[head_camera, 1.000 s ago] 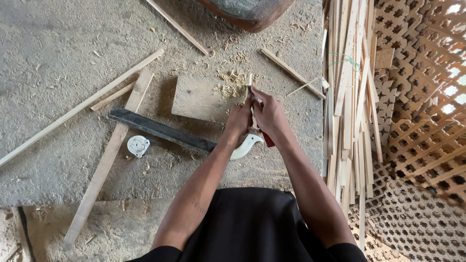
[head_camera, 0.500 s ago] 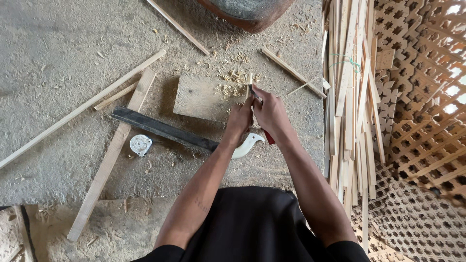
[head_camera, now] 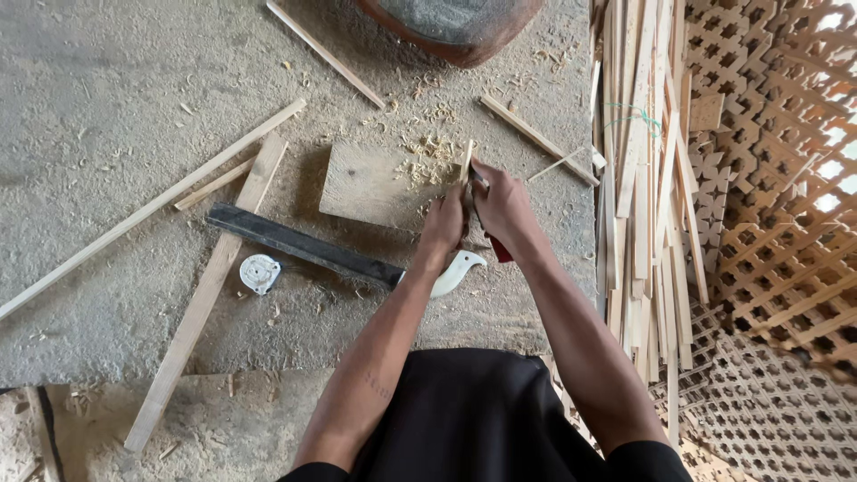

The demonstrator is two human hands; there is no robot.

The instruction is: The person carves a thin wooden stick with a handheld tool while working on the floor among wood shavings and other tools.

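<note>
The left hand (head_camera: 444,228) is clamped on a thin pale wooden stick (head_camera: 466,162) over a flat grey wooden board (head_camera: 370,186) with curly shavings, the right hand (head_camera: 502,207) closed on a red-handled knife (head_camera: 498,250), both unmoved since before.

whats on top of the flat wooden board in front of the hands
Pale wood shavings lie on the board. Both hands cover its near right edge, so anything there is hidden.

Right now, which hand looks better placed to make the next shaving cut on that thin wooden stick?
Probably the right hand: it grips the red-handled tool against the stick, while the left hand steadies it.
</note>
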